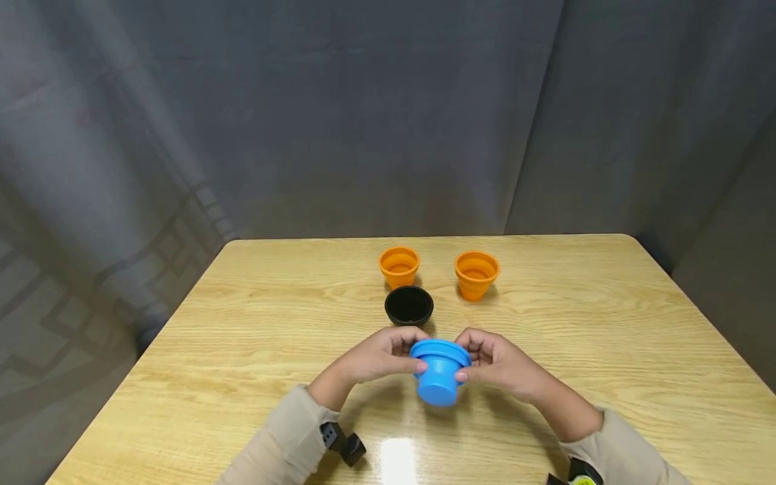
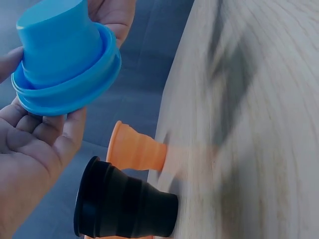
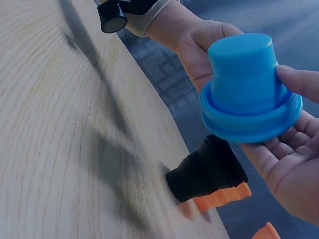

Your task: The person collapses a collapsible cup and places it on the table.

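- blue cup (image 1: pixel 439 377), head view: above the table (image 1: pixel 273 323), base toward the wearer, left hand (image 1: pixel 383 354) and right hand (image 1: pixel 500 364) pinching its sides
- left wrist: long axis roughly parallel to the table
- right wrist: base uppermost in frame

From above, the head view looks forward and down across the surface (image 1: pixel 273 303); both wrist views, low, tilted and nearer, share the blue cup (image 2: pixel 62 47).

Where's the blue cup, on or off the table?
Off: left hand and right hand hold the blue cup, and both wrist views show it clear of the table.
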A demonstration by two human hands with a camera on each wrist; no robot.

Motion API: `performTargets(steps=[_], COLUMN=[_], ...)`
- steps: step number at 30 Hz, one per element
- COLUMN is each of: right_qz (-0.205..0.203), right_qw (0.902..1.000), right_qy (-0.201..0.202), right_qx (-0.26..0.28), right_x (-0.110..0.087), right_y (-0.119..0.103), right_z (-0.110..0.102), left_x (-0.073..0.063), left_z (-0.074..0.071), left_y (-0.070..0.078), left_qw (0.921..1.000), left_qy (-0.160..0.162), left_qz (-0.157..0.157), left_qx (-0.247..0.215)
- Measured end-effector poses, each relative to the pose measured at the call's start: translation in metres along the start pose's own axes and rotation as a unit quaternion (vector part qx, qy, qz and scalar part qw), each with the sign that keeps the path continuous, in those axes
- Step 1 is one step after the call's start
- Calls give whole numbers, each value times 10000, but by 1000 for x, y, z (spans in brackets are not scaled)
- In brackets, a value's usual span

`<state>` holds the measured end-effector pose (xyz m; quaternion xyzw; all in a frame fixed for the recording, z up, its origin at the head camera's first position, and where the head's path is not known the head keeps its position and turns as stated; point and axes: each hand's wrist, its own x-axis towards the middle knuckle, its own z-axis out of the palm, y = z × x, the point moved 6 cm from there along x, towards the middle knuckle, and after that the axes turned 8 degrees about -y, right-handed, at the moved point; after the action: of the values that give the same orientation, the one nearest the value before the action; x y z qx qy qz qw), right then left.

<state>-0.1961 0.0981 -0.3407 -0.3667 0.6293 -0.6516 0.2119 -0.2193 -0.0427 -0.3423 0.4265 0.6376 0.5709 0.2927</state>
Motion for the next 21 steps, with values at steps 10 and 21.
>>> performTargets(steps=[10, 21], right_qz=[-72, 438], right_qw=[9996, 9922], right_qy=[104, 481], right_qx=[-246, -1065], right_x=[0, 0], right_y=[-4, -1], right_z=[1, 1], left_x=[4, 4], left_z=[3, 5], left_y=[5, 2], left_qw=[9997, 9974], left_qy=[219, 610], left_qz=[92, -102], left_qx=[-10, 357])
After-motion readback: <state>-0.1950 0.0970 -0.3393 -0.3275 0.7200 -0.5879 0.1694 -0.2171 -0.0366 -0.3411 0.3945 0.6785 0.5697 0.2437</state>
